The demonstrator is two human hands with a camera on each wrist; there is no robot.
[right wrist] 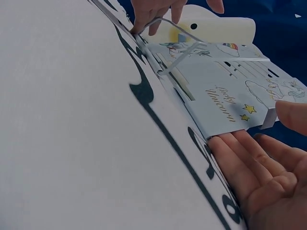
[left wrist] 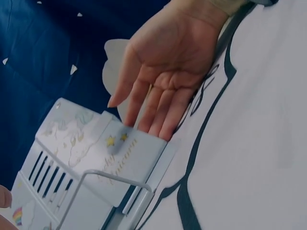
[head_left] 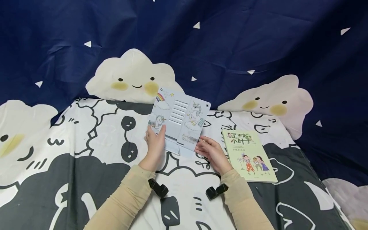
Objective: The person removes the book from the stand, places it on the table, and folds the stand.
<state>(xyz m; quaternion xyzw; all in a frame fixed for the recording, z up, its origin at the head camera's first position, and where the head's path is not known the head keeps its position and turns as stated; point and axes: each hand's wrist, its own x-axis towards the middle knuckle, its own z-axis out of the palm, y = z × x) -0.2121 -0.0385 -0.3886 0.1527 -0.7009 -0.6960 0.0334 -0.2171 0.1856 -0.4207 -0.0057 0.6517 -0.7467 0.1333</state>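
A pale blue book stand with unicorn, rainbow and star prints and a row of slots lies tilted between both hands. My left hand grips its near left corner, thumb on the printed face and the other fingers around the side. Under its near right edge my right hand has its fingers extended, palm up. The right thumb stands apart from the panel in the right wrist view. A bent wire bracket sticks up from the stand's near edge.
To the right of the stand lies a light green book with cartoon figures on its cover. The surface is covered by a black and white patterned cloth. Behind it hangs a dark blue curtain with clouds and triangles.
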